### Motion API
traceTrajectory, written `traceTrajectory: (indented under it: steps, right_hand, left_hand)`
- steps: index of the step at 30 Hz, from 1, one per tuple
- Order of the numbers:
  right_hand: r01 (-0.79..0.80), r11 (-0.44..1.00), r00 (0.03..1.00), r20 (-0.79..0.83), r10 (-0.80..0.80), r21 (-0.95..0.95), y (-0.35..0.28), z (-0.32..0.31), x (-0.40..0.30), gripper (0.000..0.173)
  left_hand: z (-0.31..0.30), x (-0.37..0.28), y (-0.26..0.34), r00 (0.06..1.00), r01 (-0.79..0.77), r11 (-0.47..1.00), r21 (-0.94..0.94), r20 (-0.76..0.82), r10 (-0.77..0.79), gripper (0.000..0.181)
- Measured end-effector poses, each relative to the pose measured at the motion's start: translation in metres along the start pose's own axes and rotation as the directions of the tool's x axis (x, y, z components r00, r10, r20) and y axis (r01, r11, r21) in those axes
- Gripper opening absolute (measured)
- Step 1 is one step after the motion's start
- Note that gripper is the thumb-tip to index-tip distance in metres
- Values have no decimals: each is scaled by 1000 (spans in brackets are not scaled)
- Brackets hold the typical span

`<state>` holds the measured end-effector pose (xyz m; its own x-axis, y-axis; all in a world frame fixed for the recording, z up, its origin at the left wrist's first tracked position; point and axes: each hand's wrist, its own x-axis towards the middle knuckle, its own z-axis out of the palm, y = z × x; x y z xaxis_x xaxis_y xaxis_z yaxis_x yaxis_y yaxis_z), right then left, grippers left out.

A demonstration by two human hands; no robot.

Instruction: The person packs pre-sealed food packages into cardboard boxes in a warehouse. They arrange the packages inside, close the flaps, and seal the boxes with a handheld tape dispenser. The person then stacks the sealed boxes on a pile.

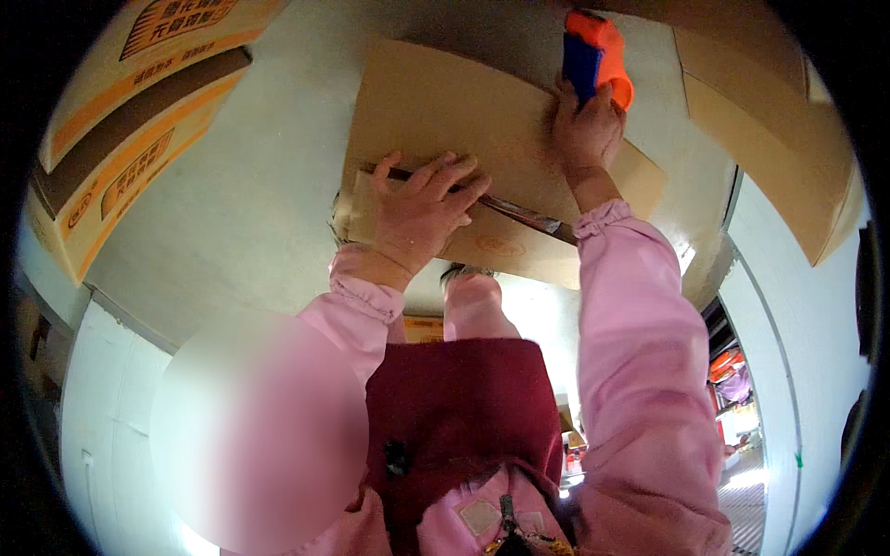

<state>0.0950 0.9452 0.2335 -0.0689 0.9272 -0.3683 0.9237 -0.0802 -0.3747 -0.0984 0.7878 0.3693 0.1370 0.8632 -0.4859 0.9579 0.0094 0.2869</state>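
Note:
A brown cardboard box lies on the floor in front of me, its two flaps meeting along a narrow dark gap. My left hand rests on the flaps with spread fingers, across the gap at its left part. Near the box's far right part, my right hand is closed around an orange and blue tool, which looks like a packing tape dispenser. Its working end is not clear. A shiny strip, perhaps tape or film, shows in the gap between my hands.
Printed cardboard boxes stand stacked at the left. Another plain cardboard box is at the right. My shoe is close to the box's near edge. Behind, at the right, a doorway opens towards shelves with goods.

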Motion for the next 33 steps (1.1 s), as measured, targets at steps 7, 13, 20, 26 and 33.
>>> traceTrajectory:
  steps: [7,13,20,26,33]
  right_hand:
    - [-7,998,1000,-12,6,-59,-50,-13,22,59]
    - [28,995,998,-61,-34,-99,-25,1,2,62]
    - [70,994,991,-110,-80,-87,-34,15,25,60]
    - [93,989,977,-179,-112,-113,-10,15,-6,60]
    - [-180,786,919,387,-81,591,17,-22,7,51]
  left_hand:
    - [-35,17,-42,999,-4,995,-98,48,8,51]
    - [-27,14,-38,986,-65,995,-82,149,76,47]
    - [-14,37,-87,973,-207,977,-41,-116,201,55]
    - [21,8,-58,972,-184,974,134,-119,201,65]
    - [70,-12,-71,984,-123,988,89,-116,133,75]
